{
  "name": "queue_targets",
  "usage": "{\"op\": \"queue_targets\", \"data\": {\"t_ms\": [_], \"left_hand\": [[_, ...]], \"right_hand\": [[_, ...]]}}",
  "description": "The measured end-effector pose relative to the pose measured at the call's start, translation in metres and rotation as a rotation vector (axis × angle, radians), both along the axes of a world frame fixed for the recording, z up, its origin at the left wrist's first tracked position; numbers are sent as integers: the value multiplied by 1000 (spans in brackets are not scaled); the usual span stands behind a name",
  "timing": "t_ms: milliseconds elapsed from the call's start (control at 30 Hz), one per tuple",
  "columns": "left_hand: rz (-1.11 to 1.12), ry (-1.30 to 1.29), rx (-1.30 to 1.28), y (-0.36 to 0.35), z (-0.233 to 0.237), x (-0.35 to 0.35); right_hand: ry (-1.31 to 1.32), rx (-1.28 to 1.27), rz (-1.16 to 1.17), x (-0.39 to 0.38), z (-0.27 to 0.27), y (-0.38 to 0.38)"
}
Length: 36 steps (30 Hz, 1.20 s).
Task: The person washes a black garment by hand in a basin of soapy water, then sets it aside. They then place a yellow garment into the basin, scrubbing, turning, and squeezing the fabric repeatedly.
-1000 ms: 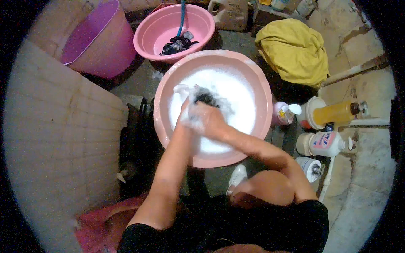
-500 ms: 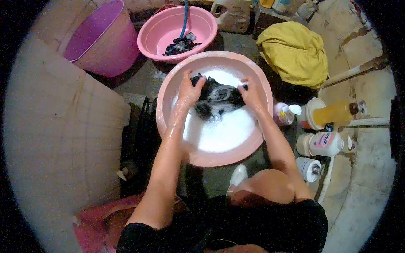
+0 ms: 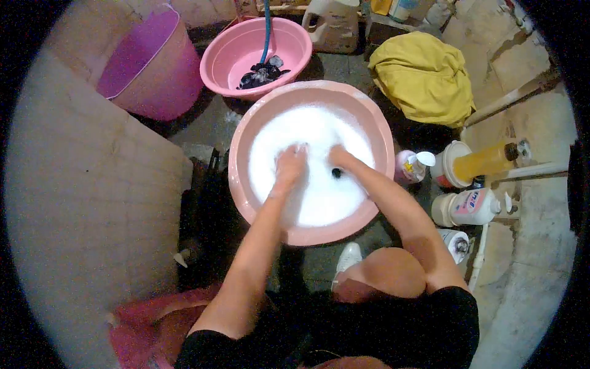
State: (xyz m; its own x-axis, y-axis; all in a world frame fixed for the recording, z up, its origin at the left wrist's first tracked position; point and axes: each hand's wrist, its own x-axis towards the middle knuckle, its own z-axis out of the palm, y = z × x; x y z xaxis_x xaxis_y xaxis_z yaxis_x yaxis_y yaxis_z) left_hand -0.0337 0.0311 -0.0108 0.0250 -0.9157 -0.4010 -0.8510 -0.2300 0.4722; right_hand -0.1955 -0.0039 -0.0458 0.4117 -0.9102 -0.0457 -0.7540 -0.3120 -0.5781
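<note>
My left hand [image 3: 290,165] and right hand [image 3: 340,158] are sunk close together in the white suds [image 3: 313,126] of the big pink basin [image 3: 376,123]. Foam buries my fingers, so I cannot tell whether they are clenched or loose. A scrap of dark cloth [image 3: 335,173] surfaces against my right hand. Beyond, a smaller pink basin [image 3: 228,54] holds dark clothes [image 3: 261,75] and a blue hose [image 3: 266,27].

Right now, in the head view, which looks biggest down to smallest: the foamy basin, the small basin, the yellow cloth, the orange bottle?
1. Largest: foamy basin.
2. Next: small basin and yellow cloth. They look about alike, so I won't rank them.
3. Smallest: orange bottle.
</note>
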Motion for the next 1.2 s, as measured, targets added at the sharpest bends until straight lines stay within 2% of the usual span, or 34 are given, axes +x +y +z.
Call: {"op": "queue_targets", "data": {"t_ms": [67,133,200,267,300,333,400,433,467,500,533,567,600,667,700,733,767,800,833,867,933,967,1000,1067,1133,1167,1200], "left_hand": [[407,726,191,4,8,-2],[601,1467,98,30,37,-2],[581,1699,109,35,40,3],[517,1704,71,40,34,5],[477,1665,28,42,30,3],[433,1618,-20,44,25,1],[363,1537,-133,39,18,-5],[346,1527,-169,35,20,-7],[349,1528,-168,30,22,-9],[562,1640,-58,19,24,-10],[770,1742,51,8,27,-11],[752,1598,16,2,31,-3],[593,1452,-80,-6,40,0],[349,863,-243,-18,54,16],[227,698,-255,-16,74,19],[232,697,-258,-17,61,21],[173,309,-355,-17,36,23],[105,-80,-445,-18,8,24],[236,73,-388,-16,-18,19],[323,322,-373,-19,-59,17],[538,629,-22,-11,-74,-2],[632,640,64,-6,-43,-10],[728,648,147,-1,-12,-18],[646,1824,462,-7,-10,-8],[353,1949,186,1,-19,4],[256,1691,24,-2,-32,8],[205,1558,-58,2,-24,9]], "right_hand": [[-266,23,-68,1,7,7],[-466,152,-9,25,102,43],[-398,-306,70,48,118,71],[-338,-427,228,56,133,86],[-242,-388,298,56,132,86],[-240,-383,300,51,119,82],[-192,-645,193,35,86,66],[-392,-561,71,32,100,59],[-222,-406,-42,25,89,47],[-52,-247,-152,15,73,34],[-75,-79,-310,8,75,21],[-236,63,-463,-4,76,8],[-212,-1,-462,-18,46,-9],[-45,24,-369,-31,57,-11],[-45,31,-366,-30,67,-8],[159,63,-297,-30,79,-5],[362,95,-230,-30,85,-1],[359,91,-235,-29,55,1],[282,-59,-267,-28,-2,2],[228,40,-181,-33,-39,-7],[113,262,-27,-43,-110,-26],[63,298,-42,-36,-105,-23],[13,334,-58,-28,-100,-19],[-372,213,105,17,57,34],[-191,-48,144,36,116,65],[-76,-106,196,36,121,67],[-81,-109,199,35,117,61]]}}
